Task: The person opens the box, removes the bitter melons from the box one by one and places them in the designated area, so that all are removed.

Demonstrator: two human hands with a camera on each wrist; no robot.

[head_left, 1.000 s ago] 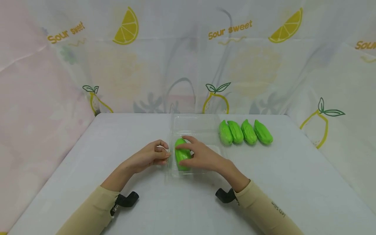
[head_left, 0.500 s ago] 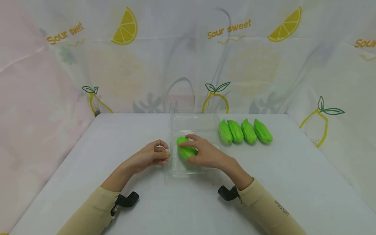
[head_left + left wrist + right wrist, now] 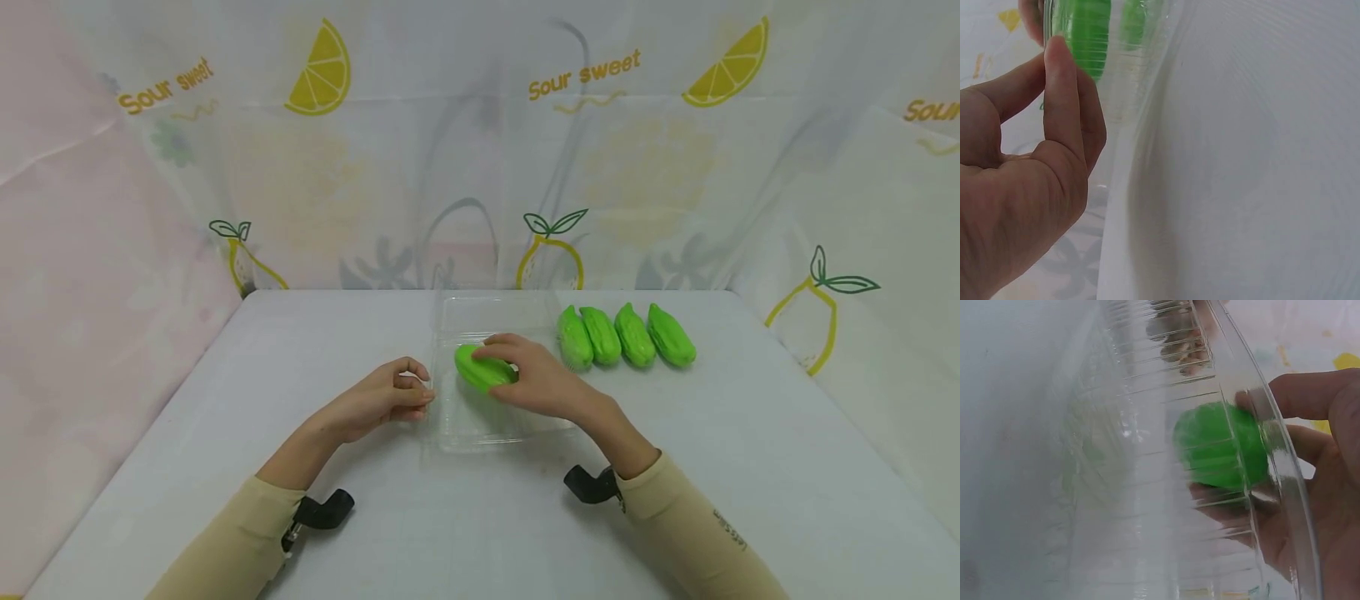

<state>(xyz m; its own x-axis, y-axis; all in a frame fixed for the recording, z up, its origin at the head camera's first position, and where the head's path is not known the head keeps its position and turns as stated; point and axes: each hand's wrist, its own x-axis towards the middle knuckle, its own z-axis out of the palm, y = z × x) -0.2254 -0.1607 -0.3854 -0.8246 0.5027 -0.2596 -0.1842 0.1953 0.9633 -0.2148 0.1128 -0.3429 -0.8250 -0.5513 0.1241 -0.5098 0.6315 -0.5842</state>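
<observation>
A clear plastic clamshell box [image 3: 480, 429] stands on the table with its lid [image 3: 498, 315] laid back behind it. My left hand [image 3: 390, 396] pinches the box's left rim; in the left wrist view the thumb [image 3: 1061, 81] lies against that wall. My right hand [image 3: 543, 383] grips a bright green gourd [image 3: 472, 367] from above, fingers on its far side and thumb on its near side. The gourd lies aslant within the box's outline. Through the clear wall in the right wrist view, the gourd's end [image 3: 1210, 444] shows; whether it touches the bottom I cannot tell.
Several more green gourds [image 3: 636, 337] lie in a row on the white table [image 3: 750, 467], right of the lid. A lemon-print cloth [image 3: 390, 167] hangs behind the table's back edge. A black wrist mount [image 3: 326, 510] sticks out from each sleeve.
My right hand has moved the gourd back and to the right inside the box, turning it from lengthwise to aslant. The left hand has stayed at the rim.
</observation>
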